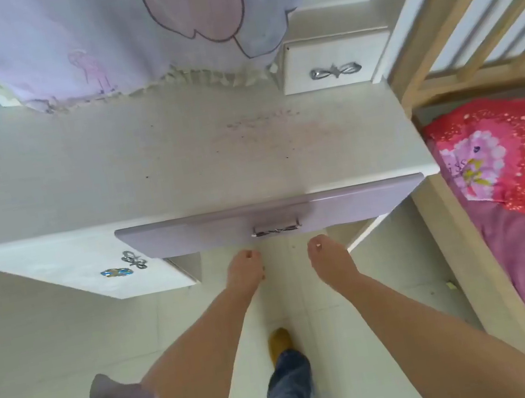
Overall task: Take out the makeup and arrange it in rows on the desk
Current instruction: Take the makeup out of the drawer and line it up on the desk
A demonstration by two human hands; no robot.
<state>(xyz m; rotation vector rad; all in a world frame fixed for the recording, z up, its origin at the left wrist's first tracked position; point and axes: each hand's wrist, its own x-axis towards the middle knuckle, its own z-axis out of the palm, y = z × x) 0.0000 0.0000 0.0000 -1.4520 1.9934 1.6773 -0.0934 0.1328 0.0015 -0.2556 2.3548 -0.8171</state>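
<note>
I look down on the pale worktop [145, 169]; its lilac drawer [271, 220] juts from the front edge. My left hand [243, 269] and right hand [328, 257] hang just below its handle [276, 229], fingers curled under, holding nothing. No makeup shows.

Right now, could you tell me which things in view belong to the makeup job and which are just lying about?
For the job:
- desk, no makeup on it
- front drawer, closed, with handle
- left hand and right hand, below the drawer, holding nothing

Just about:
- small upper drawer
- lilac cloth
- red pillow
</note>
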